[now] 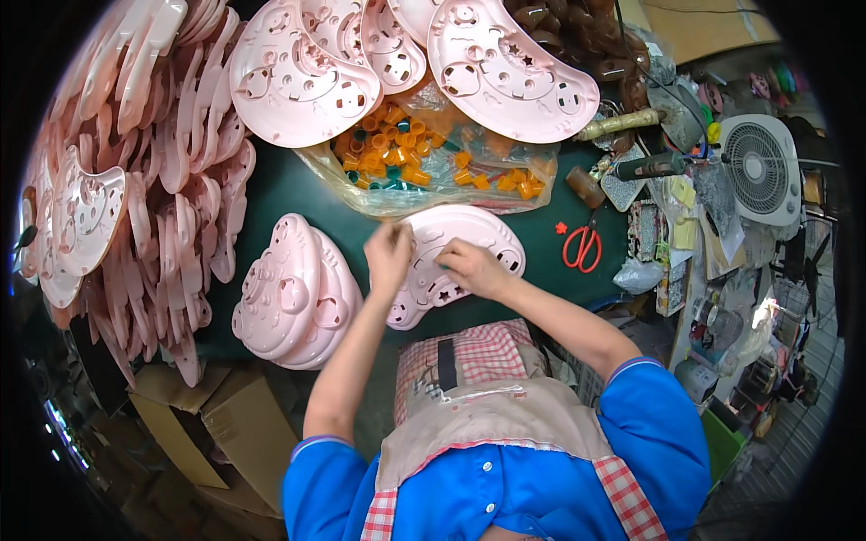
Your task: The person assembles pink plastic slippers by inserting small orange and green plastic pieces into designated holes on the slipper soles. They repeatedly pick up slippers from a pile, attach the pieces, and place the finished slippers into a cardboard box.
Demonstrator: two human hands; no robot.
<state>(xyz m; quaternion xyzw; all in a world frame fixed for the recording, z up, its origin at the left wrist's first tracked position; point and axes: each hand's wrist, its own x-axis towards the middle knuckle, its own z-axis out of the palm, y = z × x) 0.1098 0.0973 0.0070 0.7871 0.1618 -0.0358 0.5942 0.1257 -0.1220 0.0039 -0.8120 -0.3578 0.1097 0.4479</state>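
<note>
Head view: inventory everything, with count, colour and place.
panel: 1, pink, centre
panel stack: 1, pink, left-centre
upper panels: several, pink, top
part pile: 1, pink, far left
plastic bag: 1, clear, beyond panel
orange pieces: many, orange, in bag
green pieces: several, green, in bag
scissors: 1, red-handled, right
fan: 1, pale, far right
brown pieces: several, brown, top right
cardboard box: 1, brown, lower left
table: 1, green, centre
smaller clutter: uncounted, mixed, right
shirt: 1, blue, bottom
apron: 1, beige, bottom
left hand: 1, bare, panel's left edge
right hand: 1, bare, over panel
</note>
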